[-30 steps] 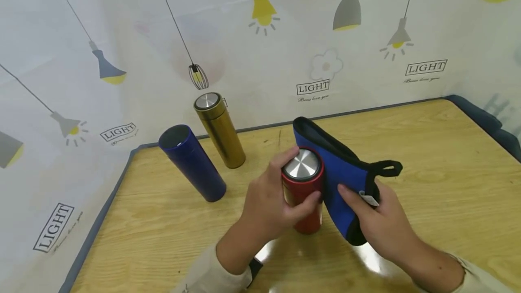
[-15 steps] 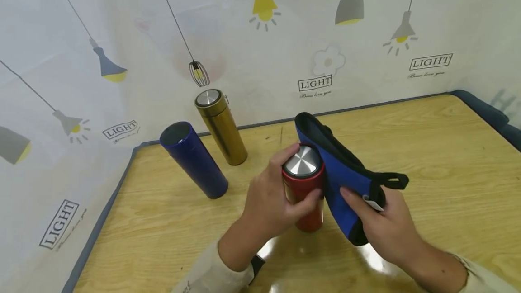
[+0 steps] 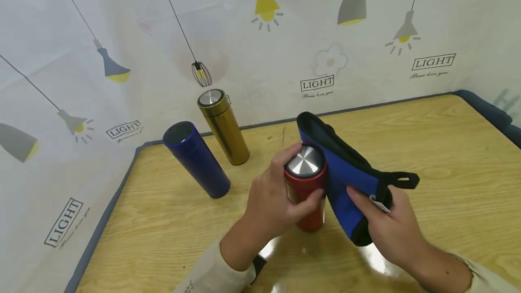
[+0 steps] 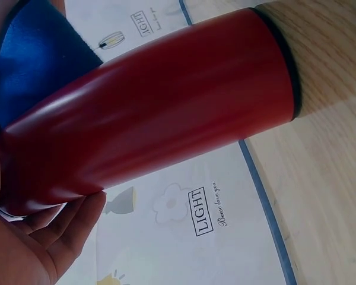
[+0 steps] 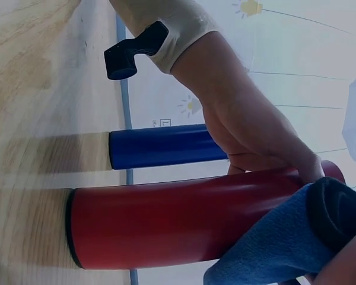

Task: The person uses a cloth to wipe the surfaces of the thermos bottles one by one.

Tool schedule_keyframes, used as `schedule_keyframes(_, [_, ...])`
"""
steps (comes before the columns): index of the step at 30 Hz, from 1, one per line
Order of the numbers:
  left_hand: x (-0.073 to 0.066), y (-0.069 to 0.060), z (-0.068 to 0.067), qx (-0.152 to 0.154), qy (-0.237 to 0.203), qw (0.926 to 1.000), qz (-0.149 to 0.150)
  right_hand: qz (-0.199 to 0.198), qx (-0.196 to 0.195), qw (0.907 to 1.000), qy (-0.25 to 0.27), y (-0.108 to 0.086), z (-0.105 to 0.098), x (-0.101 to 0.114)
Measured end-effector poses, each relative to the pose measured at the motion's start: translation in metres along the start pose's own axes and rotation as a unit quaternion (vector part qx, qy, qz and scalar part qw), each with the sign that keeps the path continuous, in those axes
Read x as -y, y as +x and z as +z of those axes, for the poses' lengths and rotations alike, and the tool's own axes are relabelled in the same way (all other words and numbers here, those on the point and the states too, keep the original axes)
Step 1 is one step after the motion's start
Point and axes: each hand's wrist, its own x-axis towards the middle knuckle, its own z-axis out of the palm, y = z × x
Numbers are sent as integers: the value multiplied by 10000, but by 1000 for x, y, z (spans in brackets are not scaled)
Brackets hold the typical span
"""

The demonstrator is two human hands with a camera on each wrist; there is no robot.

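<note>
A red thermos (image 3: 311, 189) with a silver lid top stands upright on the wooden table in the head view. Near its lid, my left hand (image 3: 270, 198) grips it, thumb on the near side and fingers round the far side. Against the thermos's right side leans a flattened blue bottle sleeve (image 3: 346, 171) with black trim, a black loop and a small white tag. My right hand (image 3: 390, 225) pinches the sleeve's lower right end, thumb on top. In the left wrist view the thermos (image 4: 160, 107) fills the middle, and most of the left hand is cut off.
A dark blue thermos (image 3: 197, 159) and a gold thermos (image 3: 224, 128) stand upright at the back left of the table (image 3: 447, 157). Behind the table's far edge hangs a pale cloth (image 3: 252, 67) printed with lamps.
The sleeve's loop end and my right hand have shifted slightly to the right. My left hand keeps its grip on the red thermos, and the head view has tilted a little.
</note>
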Motion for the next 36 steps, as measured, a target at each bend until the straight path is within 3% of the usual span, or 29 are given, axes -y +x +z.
schedule_keyframes(3, [0, 0, 0, 14, 5, 10000, 11, -292, -22, 9993, 226, 0, 0, 0])
schedule_keyframes(6, [0, 1, -1, 32, 8, 10000, -6, -359, 4, 9994, -12, 1, 1, 1])
schedule_keyframes(11, [1, 0, 0, -40, 14, 10000, 33, -9, 88, 9956, -938, 3, 0, 3])
schedule_keyframes(15, [2, -1, 1, -119, 59, 9999, 90, 207, 240, 9934, -1099, 3, 1, 2])
schedule_keyframes(21, [2, -1, 2, -188, 167, 9996, 162, 366, 350, 9970, -592, 2, 2, 1])
schedule_keyframes(31, [2, -1, 2, -125, 37, 9998, 120, -351, 42, 9994, -8, -2, 2, 1])
schedule_keyframes(36, [3, 0, 3, -203, 103, 9995, 224, -146, 205, 9997, -33, 1, 2, 1])
